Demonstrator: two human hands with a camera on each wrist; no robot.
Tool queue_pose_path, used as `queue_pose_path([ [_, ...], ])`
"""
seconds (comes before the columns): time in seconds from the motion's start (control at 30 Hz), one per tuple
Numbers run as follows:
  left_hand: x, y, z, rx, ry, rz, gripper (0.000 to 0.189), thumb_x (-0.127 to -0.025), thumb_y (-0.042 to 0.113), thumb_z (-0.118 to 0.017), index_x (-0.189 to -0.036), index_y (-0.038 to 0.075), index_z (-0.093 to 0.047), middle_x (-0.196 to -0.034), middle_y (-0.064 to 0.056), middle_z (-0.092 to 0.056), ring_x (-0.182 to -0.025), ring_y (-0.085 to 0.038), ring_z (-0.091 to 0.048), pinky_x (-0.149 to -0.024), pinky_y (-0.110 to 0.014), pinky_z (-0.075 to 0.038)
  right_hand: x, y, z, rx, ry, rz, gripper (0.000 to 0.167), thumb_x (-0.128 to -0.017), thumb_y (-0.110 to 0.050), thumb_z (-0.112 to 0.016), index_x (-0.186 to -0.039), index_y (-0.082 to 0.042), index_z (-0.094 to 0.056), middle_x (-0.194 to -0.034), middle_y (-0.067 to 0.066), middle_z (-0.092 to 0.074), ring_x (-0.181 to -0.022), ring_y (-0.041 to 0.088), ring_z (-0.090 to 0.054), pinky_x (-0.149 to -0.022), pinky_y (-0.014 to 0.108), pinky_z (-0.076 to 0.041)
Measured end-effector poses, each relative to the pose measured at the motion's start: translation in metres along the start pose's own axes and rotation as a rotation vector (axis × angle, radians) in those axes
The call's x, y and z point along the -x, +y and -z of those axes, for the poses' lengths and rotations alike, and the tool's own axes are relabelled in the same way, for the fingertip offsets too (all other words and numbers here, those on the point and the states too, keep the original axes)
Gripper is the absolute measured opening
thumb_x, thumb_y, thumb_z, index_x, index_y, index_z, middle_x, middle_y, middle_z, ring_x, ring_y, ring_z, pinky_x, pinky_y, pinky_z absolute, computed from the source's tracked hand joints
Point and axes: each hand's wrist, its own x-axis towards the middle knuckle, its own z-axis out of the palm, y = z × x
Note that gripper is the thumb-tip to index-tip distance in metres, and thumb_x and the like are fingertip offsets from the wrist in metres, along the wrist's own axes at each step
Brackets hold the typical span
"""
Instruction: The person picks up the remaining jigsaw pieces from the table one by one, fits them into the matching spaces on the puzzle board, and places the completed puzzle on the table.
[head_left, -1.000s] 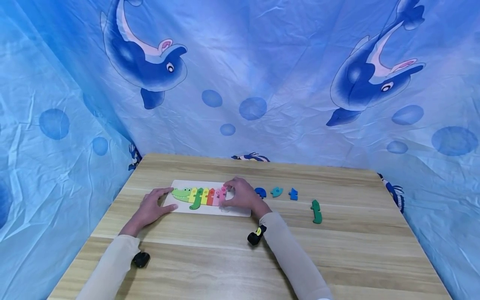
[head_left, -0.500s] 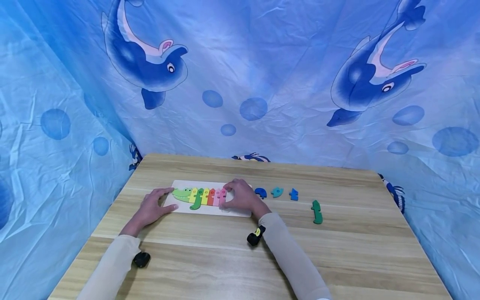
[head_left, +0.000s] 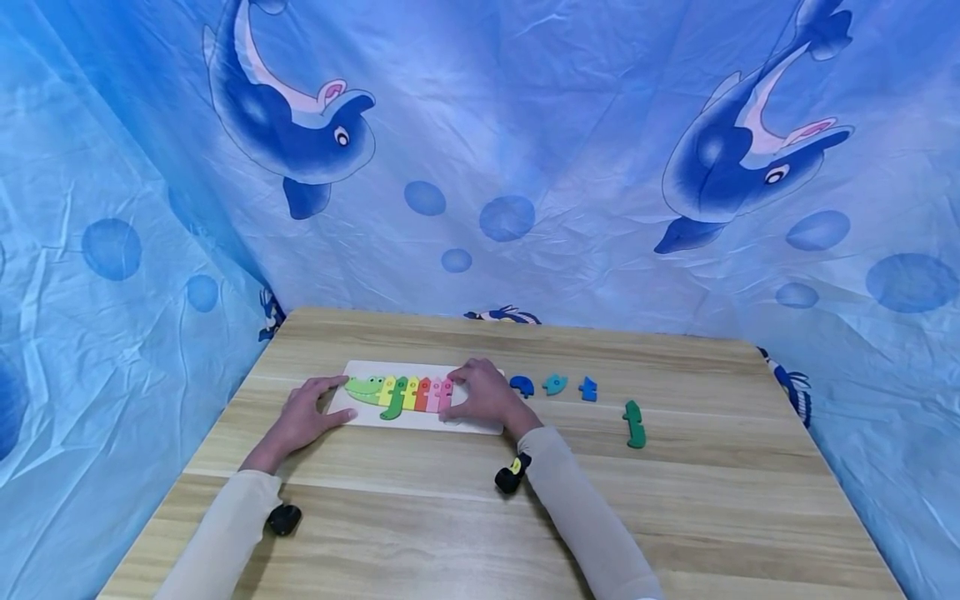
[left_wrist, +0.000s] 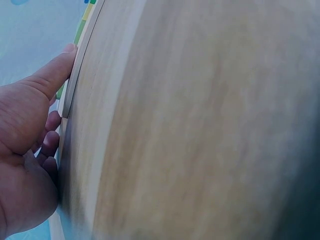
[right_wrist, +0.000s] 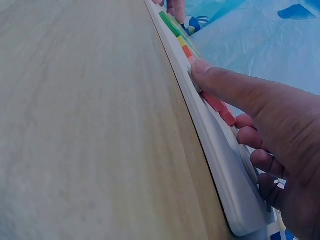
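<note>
A crocodile puzzle on a white wooden board lies on the table. Its green head is at the left, followed by yellow, green, orange-red and pink pieces. My left hand holds the board's left end, thumb on the front side and fingers toward the back. With thumb and fingers, my right hand pinches the rightmost pink puzzle piece, which lies against its neighbour. In the right wrist view the pink piece shows behind the thumb. The right hand covers part of the board's right half.
To the right of the board lie loose pieces: a dark blue one, a teal one, a blue one and a long green one. A blue dolphin-print curtain surrounds the wooden table.
The rightmost pink piece has settled in line beside its pink neighbour under my right fingers. Both hands keep nearly the same position.
</note>
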Motion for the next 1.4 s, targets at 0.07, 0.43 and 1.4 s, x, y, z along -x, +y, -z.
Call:
queue_pose_path([
  [0.07,0.000,0.001,0.000,-0.001,0.000,0.002,0.074,-0.091,0.037,-0.078,-0.151,0.006,-0.048,-0.149,-0.030,-0.041,-0.129,-0.050,-0.037,-0.105,-0.065,-0.028,0.001,0.000,0.001,0.002,-0.003,-0.005,0.080,-0.073,-0.067,-0.083,-0.137,-0.021,-0.067,-0.124,-0.001,-0.061,-0.118,0.018,-0.049,-0.102,0.037,-0.046],
  [0.43,0.000,-0.001,0.000,0.000,-0.003,0.005,0.075,-0.091,0.039,-0.078,-0.152,0.007,-0.047,-0.150,-0.030,-0.040,-0.129,-0.050,-0.037,-0.105,-0.065,-0.029,0.004,0.000,0.010,-0.043,0.053,0.049,0.062,-0.083,-0.054,-0.081,-0.133,-0.017,-0.070,-0.114,-0.002,-0.065,-0.106,0.014,-0.058,-0.095,0.035,-0.051],
  [1.4,-0.002,-0.002,-0.003,-0.010,-0.005,0.005,0.078,-0.091,0.045,-0.077,-0.153,0.008,-0.046,-0.151,-0.030,-0.040,-0.130,-0.050,-0.037,-0.104,-0.066,-0.031,0.079,0.047,0.095,-0.104,0.186,0.107,0.055,-0.089,-0.042,-0.079,-0.136,-0.016,-0.066,-0.130,0.008,-0.064,-0.116,0.034,-0.062,-0.092,0.050,-0.053],
])
